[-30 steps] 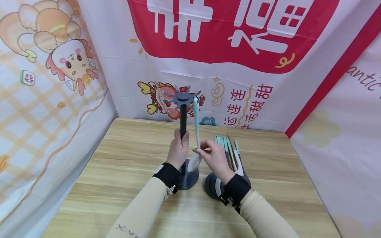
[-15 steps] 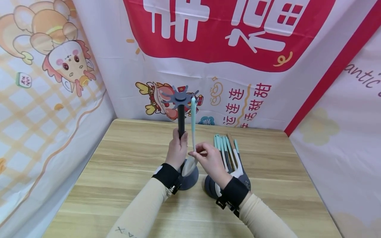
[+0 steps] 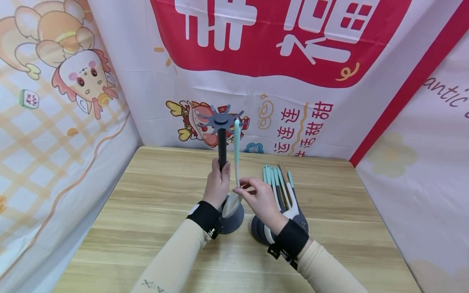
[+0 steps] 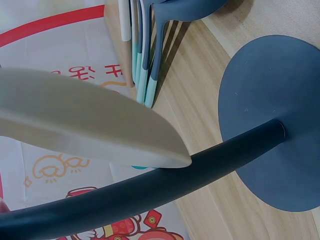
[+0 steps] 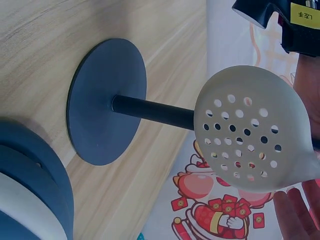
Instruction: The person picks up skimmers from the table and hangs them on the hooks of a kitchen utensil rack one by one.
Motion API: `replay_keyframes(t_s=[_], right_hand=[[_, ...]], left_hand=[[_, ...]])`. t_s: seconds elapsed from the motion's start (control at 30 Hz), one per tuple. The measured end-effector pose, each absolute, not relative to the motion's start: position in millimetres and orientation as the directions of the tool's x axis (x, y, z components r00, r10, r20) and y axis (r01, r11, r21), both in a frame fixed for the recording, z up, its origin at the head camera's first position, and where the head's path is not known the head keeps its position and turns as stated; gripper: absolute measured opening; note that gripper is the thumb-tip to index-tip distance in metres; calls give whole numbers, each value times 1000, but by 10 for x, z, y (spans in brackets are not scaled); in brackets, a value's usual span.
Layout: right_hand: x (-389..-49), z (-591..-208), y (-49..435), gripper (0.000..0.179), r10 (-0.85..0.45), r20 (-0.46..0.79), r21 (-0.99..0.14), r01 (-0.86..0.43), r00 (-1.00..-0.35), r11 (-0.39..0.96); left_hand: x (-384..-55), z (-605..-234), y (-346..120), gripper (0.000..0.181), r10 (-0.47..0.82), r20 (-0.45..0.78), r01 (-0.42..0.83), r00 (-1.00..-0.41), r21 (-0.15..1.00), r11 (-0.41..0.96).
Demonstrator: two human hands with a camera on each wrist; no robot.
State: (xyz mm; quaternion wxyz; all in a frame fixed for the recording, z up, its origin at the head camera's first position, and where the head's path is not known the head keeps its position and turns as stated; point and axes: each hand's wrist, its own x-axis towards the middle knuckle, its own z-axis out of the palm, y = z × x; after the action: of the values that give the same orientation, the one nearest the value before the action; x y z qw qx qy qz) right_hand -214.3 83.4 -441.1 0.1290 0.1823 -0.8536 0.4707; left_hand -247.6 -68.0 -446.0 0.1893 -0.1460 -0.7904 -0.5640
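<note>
My left hand (image 3: 217, 185) grips the dark upright pole (image 3: 222, 146) of a utensil stand. On top of that pole sits a wheel of hooks (image 3: 221, 119), and a round flat base (image 5: 102, 102) rests on the table. Between thumb and fingers my right hand (image 3: 261, 199) pinches the neck of a skimmer (image 3: 237, 142). Its mint handle points up, with the tip right at a hook on the wheel's right side. The pale perforated skimmer head (image 5: 280, 107) hangs low beside the pole, overlapping the base in the head view.
Several mint-handled utensils (image 3: 269, 176) lie on the wooden table (image 3: 146, 195) right of the stand, one with a brown handle (image 3: 283, 173). Their dark and white heads (image 5: 30, 180) point toward the person. A printed cloth (image 3: 205, 85) hangs behind the table.
The skimmer's head has swung left and slightly down toward the pole, my right hand moving with it. The handle tip stays at the hook. My left hand keeps its grip on the pole.
</note>
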Motion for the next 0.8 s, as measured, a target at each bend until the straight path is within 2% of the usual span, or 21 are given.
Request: replay_keyframes(t_s=[0.43,0.8], right_hand=[[-2173,-4468,1004,26,-153,366,-761,-390,-918,519],[-2240,-4691,1216,23,-104,322,-720,-315,-941,618]], left_hand=[[-2481,-4466,-679,19,7,465,443,-885,838,318],[-2489,-4473,-672,18,4,460,438,-888,842,316]])
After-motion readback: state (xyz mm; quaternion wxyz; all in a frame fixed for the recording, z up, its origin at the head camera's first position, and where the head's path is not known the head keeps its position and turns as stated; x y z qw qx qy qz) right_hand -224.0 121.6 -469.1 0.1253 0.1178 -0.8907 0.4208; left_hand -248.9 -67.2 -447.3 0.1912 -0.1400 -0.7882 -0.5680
